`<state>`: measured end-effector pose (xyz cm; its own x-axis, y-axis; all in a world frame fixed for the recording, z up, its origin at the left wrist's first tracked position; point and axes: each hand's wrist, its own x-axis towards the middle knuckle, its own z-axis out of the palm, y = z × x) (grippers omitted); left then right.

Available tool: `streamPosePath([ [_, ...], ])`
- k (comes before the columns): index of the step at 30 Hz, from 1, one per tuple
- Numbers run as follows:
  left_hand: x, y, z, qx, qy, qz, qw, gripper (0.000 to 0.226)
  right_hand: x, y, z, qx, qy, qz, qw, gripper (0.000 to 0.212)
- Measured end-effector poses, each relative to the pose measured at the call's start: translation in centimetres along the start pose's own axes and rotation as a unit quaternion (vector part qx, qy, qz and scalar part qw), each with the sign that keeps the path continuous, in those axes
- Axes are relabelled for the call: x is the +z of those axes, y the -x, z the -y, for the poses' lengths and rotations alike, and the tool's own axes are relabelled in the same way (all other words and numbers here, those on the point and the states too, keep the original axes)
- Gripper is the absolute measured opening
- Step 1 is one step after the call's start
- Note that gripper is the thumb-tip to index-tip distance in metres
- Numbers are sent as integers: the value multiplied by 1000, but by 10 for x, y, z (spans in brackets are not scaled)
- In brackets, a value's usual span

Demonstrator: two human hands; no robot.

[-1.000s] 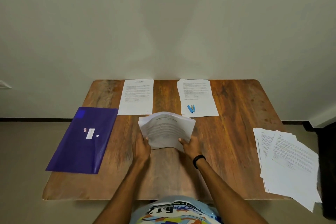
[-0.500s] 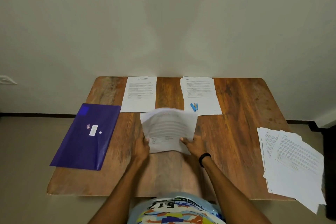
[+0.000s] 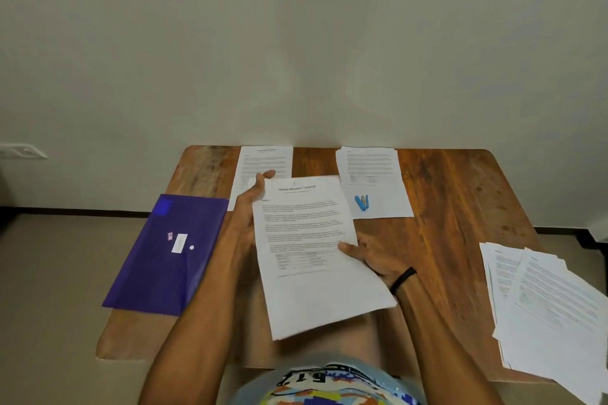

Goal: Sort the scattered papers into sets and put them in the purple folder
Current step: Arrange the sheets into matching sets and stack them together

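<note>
Paper set (image 3: 312, 250) held at edges by left hand (image 3: 248, 210), right hand (image 3: 375, 258).

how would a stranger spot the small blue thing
On the wooden table, go to the far edge and take the right-hand paper stack there. The small blue thing lies on its near end, the only coloured item on paper.

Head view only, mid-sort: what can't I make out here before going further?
All in the head view:
Print on the held stack: blurred and too small to read.
Fingers of the left hand: behind that stack, so the grip is unclear.
Count of the scattered papers: cut off by the right and bottom edges.
The small blue object on the back-right pile: too small to identify.
Contents of the purple folder: hidden by its cover.
</note>
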<state>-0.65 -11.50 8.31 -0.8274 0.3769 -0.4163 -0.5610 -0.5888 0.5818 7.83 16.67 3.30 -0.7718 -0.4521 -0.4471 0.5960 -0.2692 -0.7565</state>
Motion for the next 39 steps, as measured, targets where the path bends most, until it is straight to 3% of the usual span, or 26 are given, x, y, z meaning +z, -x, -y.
streamPosePath([
  [3, 8, -9, 0, 17, 5, 12, 1000, 23, 3, -2, 1, 12, -41, 14, 999, 48],
  [8, 11, -16, 10, 15, 37, 46, 998, 25, 9, 1, 2, 27, -100, 17, 994, 48],
  [13, 0, -20, 13, -32, 28, 23, 999, 57, 18, -4, 1, -4, 16, 1, 1000, 44],
  [18, -7, -13, 15, -31, -79, 10, 996, 49, 15, -11, 3, -86, 123, -97, 984, 46],
  [23, -33, 0, 67, 94, -331, -74, 936, 24, 19, -26, -8, -151, 161, -215, 951, 46],
  [28, -27, 1, 97, 188, -398, -206, 874, 28, 9, -37, -27, -169, 219, -290, 916, 40],
  [35, -38, 7, 114, 181, -377, -234, 878, 26, 2, -47, -40, -154, 210, -304, 916, 29],
  [39, -55, 18, 128, 143, -422, -218, 868, 26, -8, -52, -64, -89, 233, -323, 913, 33],
])
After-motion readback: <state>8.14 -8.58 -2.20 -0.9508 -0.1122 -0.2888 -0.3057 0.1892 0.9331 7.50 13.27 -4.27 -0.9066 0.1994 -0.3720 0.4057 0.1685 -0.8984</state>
